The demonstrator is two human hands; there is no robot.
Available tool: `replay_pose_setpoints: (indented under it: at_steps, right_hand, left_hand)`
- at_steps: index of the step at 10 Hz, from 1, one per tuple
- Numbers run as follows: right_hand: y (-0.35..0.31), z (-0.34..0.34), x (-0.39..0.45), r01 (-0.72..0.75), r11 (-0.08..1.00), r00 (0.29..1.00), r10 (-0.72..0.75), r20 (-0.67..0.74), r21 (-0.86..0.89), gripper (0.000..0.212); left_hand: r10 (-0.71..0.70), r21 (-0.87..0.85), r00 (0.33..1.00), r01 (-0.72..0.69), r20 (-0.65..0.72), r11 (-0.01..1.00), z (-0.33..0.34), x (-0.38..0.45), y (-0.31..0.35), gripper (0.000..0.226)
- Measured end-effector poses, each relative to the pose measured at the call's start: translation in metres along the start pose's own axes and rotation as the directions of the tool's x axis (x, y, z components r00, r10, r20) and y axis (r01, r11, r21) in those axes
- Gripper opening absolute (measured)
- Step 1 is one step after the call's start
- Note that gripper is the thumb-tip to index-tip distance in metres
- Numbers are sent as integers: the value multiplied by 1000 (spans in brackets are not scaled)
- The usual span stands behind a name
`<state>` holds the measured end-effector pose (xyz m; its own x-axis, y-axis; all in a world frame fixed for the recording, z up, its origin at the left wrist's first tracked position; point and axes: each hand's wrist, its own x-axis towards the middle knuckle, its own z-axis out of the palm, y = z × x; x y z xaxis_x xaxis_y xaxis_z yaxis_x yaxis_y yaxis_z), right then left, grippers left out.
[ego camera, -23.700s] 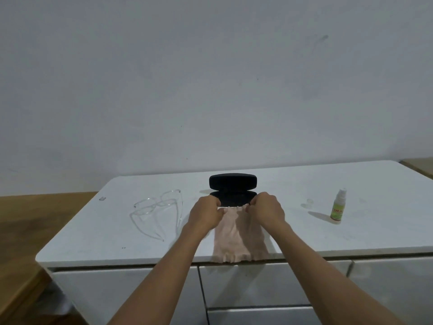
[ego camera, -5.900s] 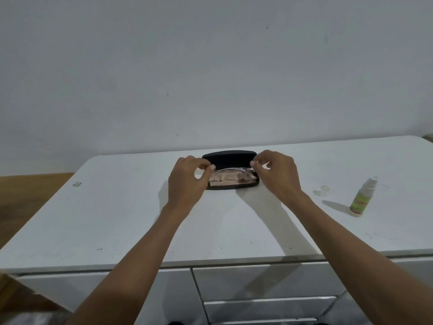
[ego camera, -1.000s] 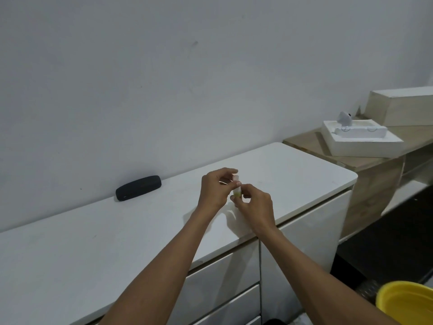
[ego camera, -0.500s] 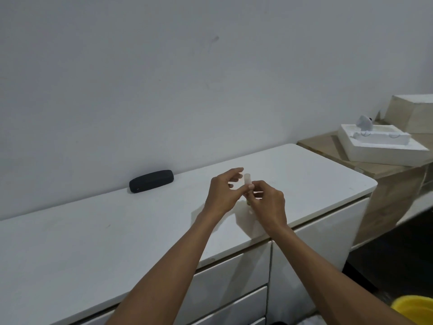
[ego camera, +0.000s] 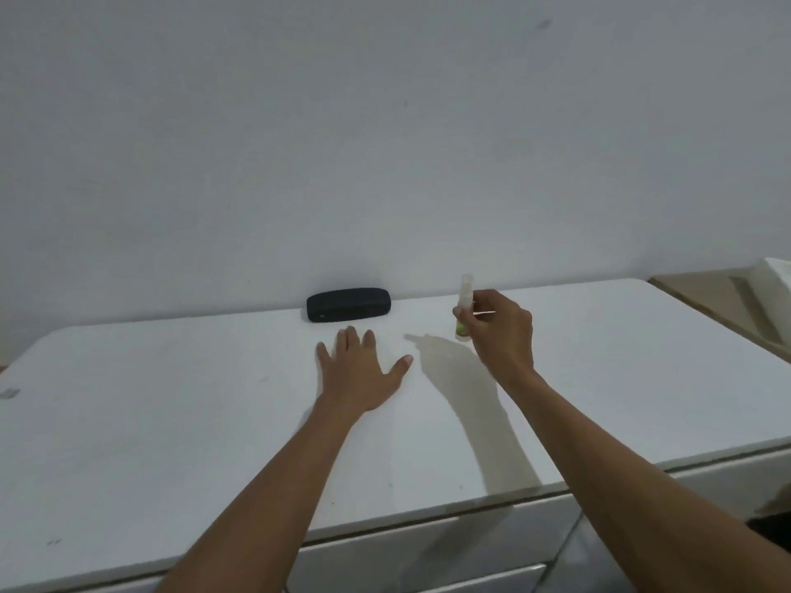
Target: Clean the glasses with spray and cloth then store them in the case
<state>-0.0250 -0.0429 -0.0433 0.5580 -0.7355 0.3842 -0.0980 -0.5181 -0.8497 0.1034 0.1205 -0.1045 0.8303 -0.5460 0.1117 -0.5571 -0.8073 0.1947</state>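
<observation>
The black glasses case (ego camera: 348, 304) lies closed at the back of the white cabinet top (ego camera: 171, 421), against the wall. The glasses and the cloth are out of sight. My right hand (ego camera: 501, 331) grips the small spray bottle (ego camera: 464, 306), which stands upright with its cap on, to the right of the case; its green base is at or just above the surface. My left hand (ego camera: 361, 370) rests flat on the top with fingers spread, just in front of the case and holding nothing.
Drawer fronts (ego camera: 428, 549) run below the cabinet's front edge. To the right stands a lower wooden surface (ego camera: 719, 306) with a white box (ego camera: 777, 288) at the frame's edge. A small scrap (ego camera: 9, 393) lies at the far left of the top.
My hands have parted from the bottle's cap. The left hand has dropped flat onto the top; the right hand has carried the capped bottle back toward the case. The view has swung left.
</observation>
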Motion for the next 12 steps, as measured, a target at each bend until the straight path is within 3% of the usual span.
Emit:
replay_pose_setpoints:
  at_steps: [6, 8, 10, 12]
  right_hand:
    - [28, 108, 100, -76, 992, 997, 75, -6, -103, 30]
    - [34, 109, 101, -95, 990, 995, 97, 11, -102, 31]
    - [26, 91, 101, -171, 979, 981, 180, 75, -113, 51]
    - [6, 46, 84, -184, 975, 980, 191, 50, -127, 49]
  left_hand:
    - [18, 14, 1000, -18, -22, 1000, 7, 12, 1, 101]
    - [20, 17, 1000, -20, -4, 1000, 6, 12, 2, 101]
    - [13, 34, 1000, -13, -8, 999, 2, 10, 3, 99]
    - [20, -9, 1000, -20, -4, 1000, -8, 1, 5, 95]
